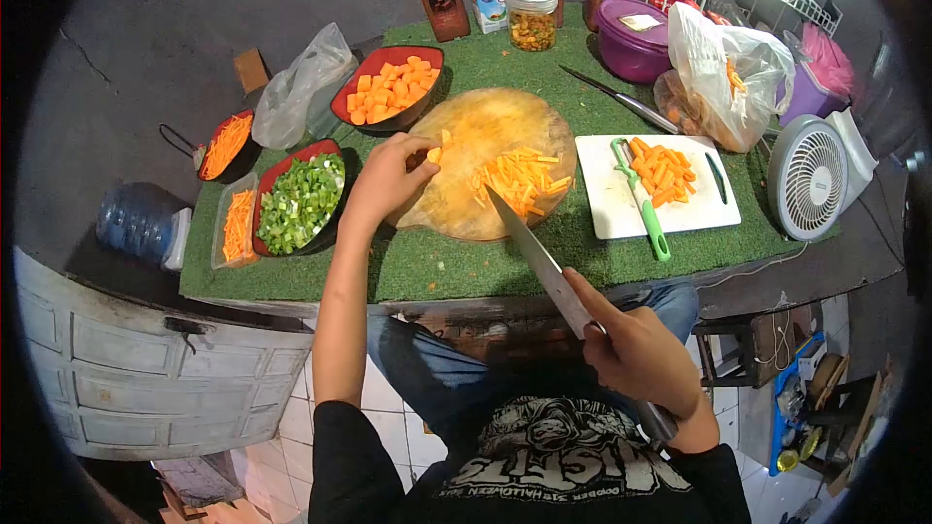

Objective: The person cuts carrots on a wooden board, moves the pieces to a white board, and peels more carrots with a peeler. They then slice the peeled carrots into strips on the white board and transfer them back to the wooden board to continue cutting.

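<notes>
- The job looks like cutting carrots into thin sticks, and it seems partway done.
- The left hand (388,180) is at the left side of the round board (485,126), in the middle of the bench (456,267). Its fingers (416,147) pinch a small carrot piece (436,150).
- The right hand (636,354) is off the near edge of the bench. Its fingers are wrapped tight around the handle of a big knife (529,247).
- The knife tip touches the pile of carrot sticks (519,180) on the round board.
- More cut carrot sits in the red bowl (388,87) by the far edge and on the white board (607,204) to the right.
- Next, I think the carrot piece should lie flat on the round board. The left fingers should stay tucked away from the blade.
</notes>
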{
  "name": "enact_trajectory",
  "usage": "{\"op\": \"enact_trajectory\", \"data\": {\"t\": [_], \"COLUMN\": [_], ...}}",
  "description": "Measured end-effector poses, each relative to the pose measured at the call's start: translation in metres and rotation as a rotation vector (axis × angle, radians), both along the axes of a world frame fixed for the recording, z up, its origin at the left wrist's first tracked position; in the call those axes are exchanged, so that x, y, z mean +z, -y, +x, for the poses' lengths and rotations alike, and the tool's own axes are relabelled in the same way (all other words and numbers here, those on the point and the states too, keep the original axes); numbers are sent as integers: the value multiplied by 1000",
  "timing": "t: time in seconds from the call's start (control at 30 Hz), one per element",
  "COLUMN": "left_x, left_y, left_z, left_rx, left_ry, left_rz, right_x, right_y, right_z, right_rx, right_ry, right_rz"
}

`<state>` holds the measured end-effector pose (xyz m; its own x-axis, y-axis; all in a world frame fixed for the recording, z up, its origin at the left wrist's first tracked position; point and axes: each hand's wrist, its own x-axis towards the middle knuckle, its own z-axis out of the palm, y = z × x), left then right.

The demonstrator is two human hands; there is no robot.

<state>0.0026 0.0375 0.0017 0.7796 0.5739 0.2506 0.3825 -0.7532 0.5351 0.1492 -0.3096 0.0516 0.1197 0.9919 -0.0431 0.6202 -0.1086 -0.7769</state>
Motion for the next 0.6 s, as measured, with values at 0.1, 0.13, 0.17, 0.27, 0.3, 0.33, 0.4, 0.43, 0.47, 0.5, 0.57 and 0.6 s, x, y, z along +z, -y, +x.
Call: {"op": "enact_trajectory", "data": {"t": [0.1,0.13,0.17,0.27,0.3,0.33,0.4,0.43,0.47,0.5,0.57,0.6], "left_x": [0,-4,-9,-17,-19,-22,-27,-28,-28,-29,-28,-28], "left_y": [12,21,29,41,44,45,47,48,50,52,54,53], "left_z": [-3,-6,-10,-16,-17,-17,-18,-18,-17,-16,-14,-14], "left_rx": [56,68,83,144,160,160,237,242,247,254,263,263], "left_ry": [-108,-37,33,140,233,234,341,344,356,366,371,373], "left_rz": [5,19,32,43,9,7,-121,-124,-93,-63,-64,-58], "right_x": [2,3,2,-5,-11,-14,-14,-13,-14,-15,-19,-21], "right_y": [-3,-5,-7,-22,-30,-37,-56,-65,-73,-81,-92,-97], "right_z": [-3,-4,-6,-13,-17,-20,-25,-27,-28,-29,-27,-25], "right_rx": [-4,-2,-1,13,9,2,18,33,39,33,36,41], "right_ry": [-10,-12,-13,-12,19,53,75,93,97,147,199,219], "right_rz": [-14,-29,-37,11,58,105,85,67,64,51,33,56]}}
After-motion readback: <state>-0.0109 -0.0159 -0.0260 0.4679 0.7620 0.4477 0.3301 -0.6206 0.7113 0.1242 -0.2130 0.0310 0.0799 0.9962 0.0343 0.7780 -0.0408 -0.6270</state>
